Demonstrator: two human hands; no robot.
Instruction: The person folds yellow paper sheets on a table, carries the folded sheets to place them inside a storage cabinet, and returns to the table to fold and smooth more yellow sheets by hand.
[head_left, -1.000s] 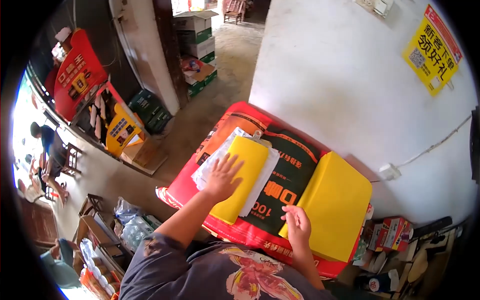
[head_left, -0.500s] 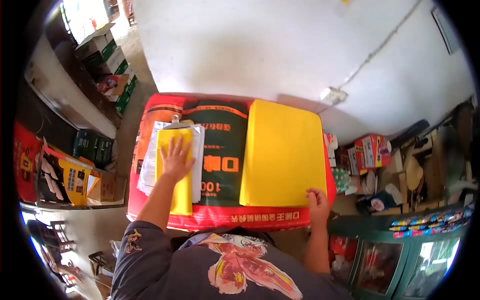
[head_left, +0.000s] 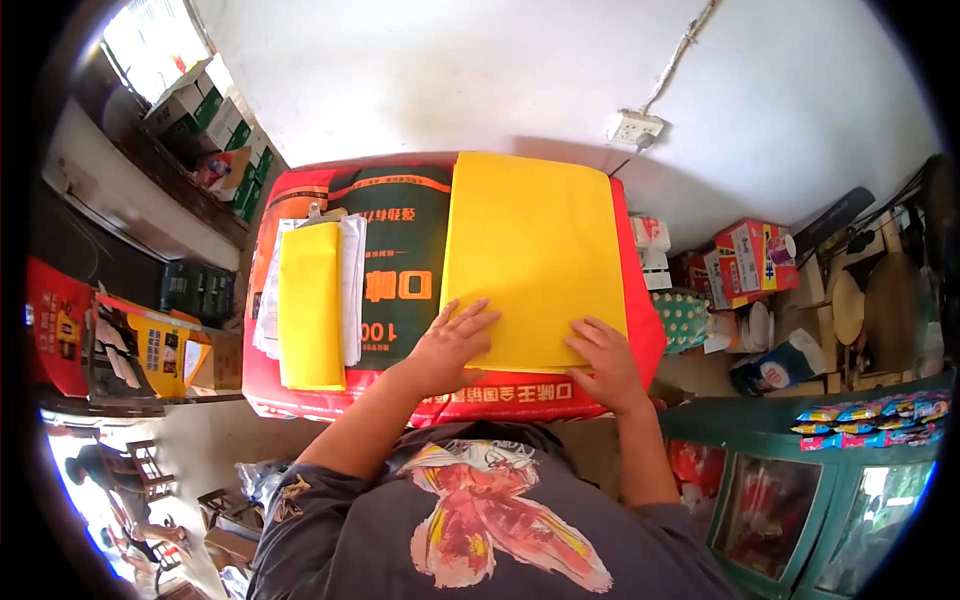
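Large yellow sheets (head_left: 535, 250), apparently a stack, lie flat on the right half of a table with a red and dark green printed cover (head_left: 400, 230). My left hand (head_left: 450, 345) rests on their near left corner, fingers spread. Near the right edge, my right hand (head_left: 602, 362) lies on the same yellow surface with its fingers stretched out. To the left, a folded yellow piece (head_left: 312, 305) sits on a clipboard with white papers (head_left: 353, 290). The clipboard's metal clip (head_left: 318, 212) shows at the far end.
A white wall (head_left: 430, 80) with a power socket (head_left: 635, 127) rises behind the table. Cartons (head_left: 205, 120) are stacked at the far left. Boxes (head_left: 745, 262) and a green cabinet (head_left: 770, 510) with snack packets (head_left: 870, 420) stand on the right.
My left hand has left the folded yellow piece and moved right onto the large yellow sheets. My right hand has uncurled and shifted onto them too. The camera view has shifted.
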